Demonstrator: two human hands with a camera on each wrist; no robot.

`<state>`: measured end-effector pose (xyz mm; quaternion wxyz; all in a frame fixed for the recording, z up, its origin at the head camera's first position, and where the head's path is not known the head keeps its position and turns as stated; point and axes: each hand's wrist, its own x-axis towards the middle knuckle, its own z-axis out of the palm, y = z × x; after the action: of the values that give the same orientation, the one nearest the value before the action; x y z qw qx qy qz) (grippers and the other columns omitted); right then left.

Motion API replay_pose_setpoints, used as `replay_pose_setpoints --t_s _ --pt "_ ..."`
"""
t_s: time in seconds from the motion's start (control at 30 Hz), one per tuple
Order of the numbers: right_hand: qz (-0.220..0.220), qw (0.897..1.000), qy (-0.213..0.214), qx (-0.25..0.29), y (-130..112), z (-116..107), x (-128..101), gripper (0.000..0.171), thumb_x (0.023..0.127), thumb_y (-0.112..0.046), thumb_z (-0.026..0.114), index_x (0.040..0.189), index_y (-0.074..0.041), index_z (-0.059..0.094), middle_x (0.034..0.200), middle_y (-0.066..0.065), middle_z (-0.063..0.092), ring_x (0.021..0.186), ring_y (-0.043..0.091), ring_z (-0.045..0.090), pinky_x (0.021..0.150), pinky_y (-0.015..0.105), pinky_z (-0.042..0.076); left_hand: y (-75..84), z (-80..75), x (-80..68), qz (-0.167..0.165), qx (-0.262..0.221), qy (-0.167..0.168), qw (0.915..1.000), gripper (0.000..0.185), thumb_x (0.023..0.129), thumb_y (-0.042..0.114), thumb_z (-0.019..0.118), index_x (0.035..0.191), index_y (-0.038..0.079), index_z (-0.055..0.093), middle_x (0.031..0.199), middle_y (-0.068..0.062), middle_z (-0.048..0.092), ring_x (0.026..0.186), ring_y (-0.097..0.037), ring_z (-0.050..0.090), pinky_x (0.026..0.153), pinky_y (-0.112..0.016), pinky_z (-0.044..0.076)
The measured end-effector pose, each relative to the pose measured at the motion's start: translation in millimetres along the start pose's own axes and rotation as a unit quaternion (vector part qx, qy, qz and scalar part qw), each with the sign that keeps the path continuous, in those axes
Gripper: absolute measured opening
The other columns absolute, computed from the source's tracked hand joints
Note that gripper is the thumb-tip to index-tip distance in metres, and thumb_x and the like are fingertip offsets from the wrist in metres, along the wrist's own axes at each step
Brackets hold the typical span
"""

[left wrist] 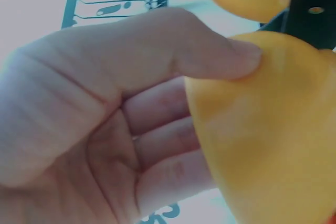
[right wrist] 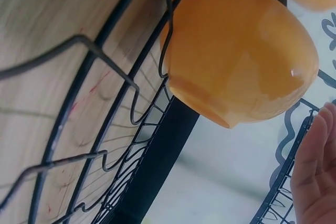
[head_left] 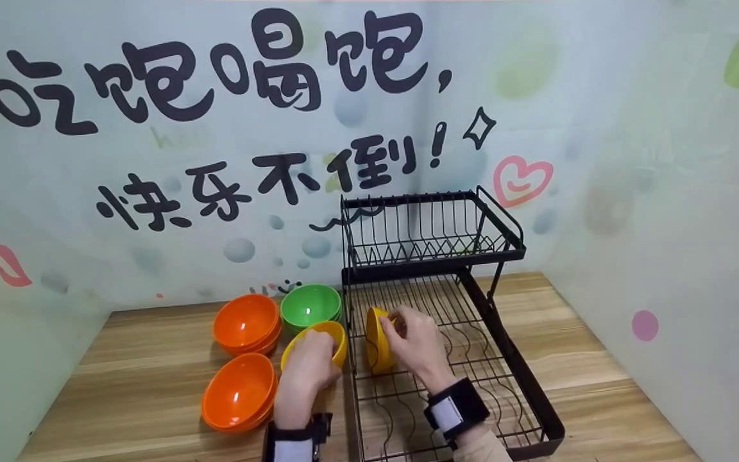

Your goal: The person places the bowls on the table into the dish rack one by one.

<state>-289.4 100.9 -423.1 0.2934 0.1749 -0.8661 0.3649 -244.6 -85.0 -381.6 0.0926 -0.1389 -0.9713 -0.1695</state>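
1. The wood-grain table (head_left: pixel 607 385) is spreading across the bottom of the head view.
2. A black two-tier wire rack (head_left: pixel 433 262) is standing on it, towards five o'clock.
3. Orange bowls (head_left: pixel 246 324) are sitting at eight and seven o'clock.
4. The left hand (head_left: pixel 308 375) is grasping the first yellow bowl (left wrist: pixel 273 129) at seven o'clock, its thumb pressing the smooth, tapering wall.
5. The right hand (head_left: pixel 417 340) is holding nothing; its fingers are curving loosely just beside the second yellow bowl (right wrist: pixel 236 51).
6. That second bowl is resting on its side in the lower tier, at six o'clock, showing a shiny, rounded, plain wall and a narrow foot ring.
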Motion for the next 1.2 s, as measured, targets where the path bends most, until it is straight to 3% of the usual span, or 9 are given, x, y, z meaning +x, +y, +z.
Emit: replay_pose_setpoints --t_s 0.17,0.33,0.47,0.63,0.8,0.9,1.1,1.2 --pt "0.058 0.995 -0.021 0.080 -3.5 -2.4 1.9 0.020 0.092 -0.026 0.059 0.092 -0.006 0.065 0.077 0.005 0.066 0.064 0.009 0.058 0.057 0.018 0.049 1.8 -7.2 -2.6 0.027 -0.007 0.030 0.9992 0.016 0.064 -0.002 0.075 0.061 0.009 0.063 0.059 0.000 0.054 0.060 -0.015 0.049 0.059 -0.031 0.041" --pt "0.104 0.984 -0.032 0.141 -4.8 -4.6 2.4 0.027 0.095 -0.030 0.055 0.101 -0.005 0.064 0.085 0.010 0.068 0.069 0.014 0.063 0.060 0.023 0.053 5.1 -10.4 -2.8 0.057 -0.025 0.031 0.9975 0.017 0.068 -0.004 0.070 0.072 0.012 0.072 0.067 -0.001 0.062 0.064 -0.015 0.052 0.060 -0.032 0.044" --pt "0.140 0.968 -0.048 0.202 -5.7 -6.1 2.4 0.034 0.097 -0.033 0.051 0.110 -0.003 0.061 0.088 0.016 0.069 0.070 0.024 0.068 0.061 0.032 0.057 8.5 -10.4 -2.1 0.074 -0.035 0.038 0.9959 0.017 0.071 -0.003 0.071 0.075 0.013 0.073 0.066 0.001 0.059 0.063 -0.014 0.050 0.060 -0.030 0.043" --pt "0.187 0.939 -0.076 0.279 -7.4 -8.6 3.5 0.047 0.099 -0.037 0.045 0.127 0.000 0.052 0.099 0.025 0.067 0.072 0.030 0.070 0.065 0.038 0.058 11.2 -7.1 -0.4 0.102 -0.022 0.080 0.9914 0.020 0.070 -0.003 0.071 0.074 0.017 0.074 0.067 0.002 0.065 0.062 -0.012 0.054 0.059 -0.027 0.045" --pt "0.229 0.914 -0.089 0.324 -8.8 -11.6 3.8 0.054 0.099 -0.041 0.043 0.138 -0.004 0.043 0.116 0.026 0.059 0.073 0.019 0.064 0.068 0.039 0.059 11.3 -0.4 3.2 0.145 -0.009 0.132 0.9805 0.023 0.069 -0.004 0.067 0.072 0.017 0.075 0.063 0.003 0.066 0.061 -0.012 0.058 0.061 -0.027 0.050" --pt "0.247 0.903 -0.091 0.340 -8.6 -12.6 4.3 0.056 0.098 -0.043 0.043 0.139 -0.005 0.042 0.114 0.024 0.057 0.075 0.014 0.059 0.073 0.038 0.058 9.9 4.2 5.8 0.171 -0.010 0.157 0.9726 0.023 0.068 -0.004 0.068 0.074 0.017 0.076 0.062 0.003 0.066 0.062 -0.011 0.060 0.063 -0.027 0.052" --pt "0.269 0.879 -0.080 0.385 -5.7 -14.7 5.4 0.054 0.098 -0.040 0.042 0.137 -0.004 0.043 0.112 0.022 0.061 0.078 0.015 0.065 0.077 0.037 0.058 6.0 13.7 12.4 0.210 -0.029 0.188 0.9590 0.020 0.069 -0.002 0.074 0.079 0.016 0.075 0.070 0.001 0.069 0.068 -0.013 0.063 0.067 -0.027 0.054" --pt "0.275 0.876 -0.063 0.391 -4.5 -15.5 5.9 0.054 0.098 -0.038 0.042 0.139 -0.004 0.040 0.114 0.022 0.061 0.077 0.015 0.067 0.076 0.034 0.058 4.8 18.1 16.1 0.225 -0.042 0.206 0.9515 0.019 0.070 0.000 0.077 0.083 0.014 0.075 0.080 0.000 0.073 0.076 -0.014 0.067 0.072 -0.027 0.056"
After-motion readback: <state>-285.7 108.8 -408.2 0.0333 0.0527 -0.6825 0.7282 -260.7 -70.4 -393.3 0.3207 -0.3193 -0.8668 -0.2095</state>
